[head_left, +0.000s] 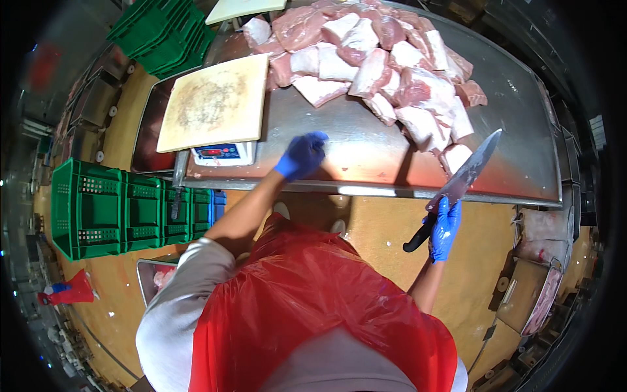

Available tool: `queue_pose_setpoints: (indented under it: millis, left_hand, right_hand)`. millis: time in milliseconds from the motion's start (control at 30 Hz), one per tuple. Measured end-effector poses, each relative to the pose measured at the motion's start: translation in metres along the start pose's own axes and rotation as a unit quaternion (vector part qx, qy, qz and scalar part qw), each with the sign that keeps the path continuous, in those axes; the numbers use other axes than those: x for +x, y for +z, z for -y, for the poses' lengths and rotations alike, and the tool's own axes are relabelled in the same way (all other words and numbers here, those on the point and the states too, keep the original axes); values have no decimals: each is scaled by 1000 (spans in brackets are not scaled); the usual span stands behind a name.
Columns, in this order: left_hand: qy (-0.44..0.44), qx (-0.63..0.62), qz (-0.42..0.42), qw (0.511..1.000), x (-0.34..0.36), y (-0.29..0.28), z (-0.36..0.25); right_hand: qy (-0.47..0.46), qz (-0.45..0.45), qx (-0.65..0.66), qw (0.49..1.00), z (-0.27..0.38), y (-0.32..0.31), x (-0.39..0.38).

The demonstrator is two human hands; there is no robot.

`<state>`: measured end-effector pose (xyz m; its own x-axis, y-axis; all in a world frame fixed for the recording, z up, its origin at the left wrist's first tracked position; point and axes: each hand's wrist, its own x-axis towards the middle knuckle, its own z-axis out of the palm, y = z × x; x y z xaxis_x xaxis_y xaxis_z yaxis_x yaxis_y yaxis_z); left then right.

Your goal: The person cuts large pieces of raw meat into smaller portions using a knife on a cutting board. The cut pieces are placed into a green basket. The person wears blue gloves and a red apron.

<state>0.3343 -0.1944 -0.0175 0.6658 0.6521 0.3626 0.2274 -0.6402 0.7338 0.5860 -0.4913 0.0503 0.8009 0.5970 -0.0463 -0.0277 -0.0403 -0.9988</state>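
Observation:
My right hand [445,230], in a blue glove, grips a large knife [471,168] with a black handle. Its broad blade points up and to the right, across the front edge of the steel table [372,147]. Over the table's front part is my left hand [302,157], also gloved in blue, with its fingers curled in and nothing visible in them. Pale cuts of raw meat [372,55] lie heaped at the far middle of the table, beyond both hands. Left of my left hand, a worn cutting board [212,101] rests on a digital scale [225,154].
A second knife-like tool [177,189] juts over the table's front edge at the left. Green crates [124,212] stand at the left, with more stacked green crates [160,39] behind. A metal bin [532,294] is at the right. Another person in red [75,287] is far left.

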Motion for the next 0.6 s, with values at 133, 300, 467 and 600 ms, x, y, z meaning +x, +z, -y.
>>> queue_pose_setpoints:
  millis: [133, 300, 467, 600]
  left_hand:
    - [-16, 60, 28, 998, 79, 38, 29]
    - [0, 128, -77, 989, 216, 63, 47]
    - [-197, 243, 5, 950, 333, 64, 88]
    - [-243, 231, -45, 941, 354, 94, 54]
  right_hand:
    - [36, -18, -19, 999, -2, -33, -12]
    - [101, -76, -53, 991, -30, -66, -58]
    - [125, -126, -82, 981, -36, -107, -104]
    - [146, -216, -93, 961, -42, -143, -142]
